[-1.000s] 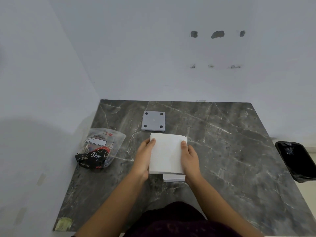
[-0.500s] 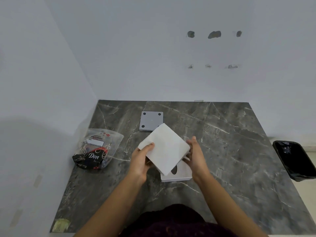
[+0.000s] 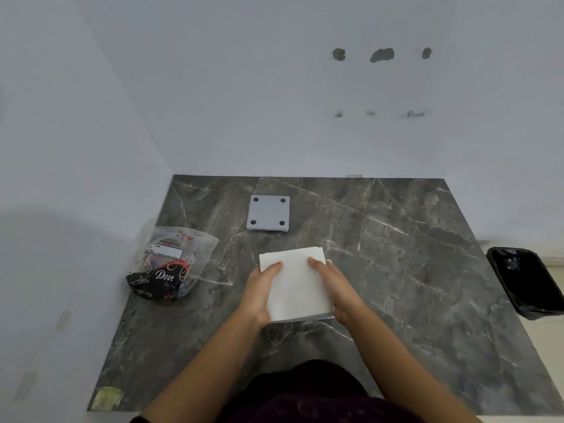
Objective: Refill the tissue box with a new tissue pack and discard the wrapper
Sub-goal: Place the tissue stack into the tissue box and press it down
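A white stack of tissues (image 3: 297,283) lies square in the middle of the dark marble table (image 3: 412,270), covering the white tissue box beneath it almost fully. My left hand (image 3: 259,293) holds the stack's left side with the thumb on top. My right hand (image 3: 334,288) holds its right side the same way. The empty clear and black Dove wrapper (image 3: 171,264) lies on the table to the left. A grey square box base with black feet (image 3: 268,212) rests upside down behind the stack.
A black-lined bin (image 3: 526,282) stands on the floor past the table's right edge. White walls close the table's left and far sides. A yellowish scrap (image 3: 108,398) sits at the near left corner.
The tissue stack was tilted and turned above the box half a second ago; now it lies flat and square over the box, with both hands pressed along its sides.
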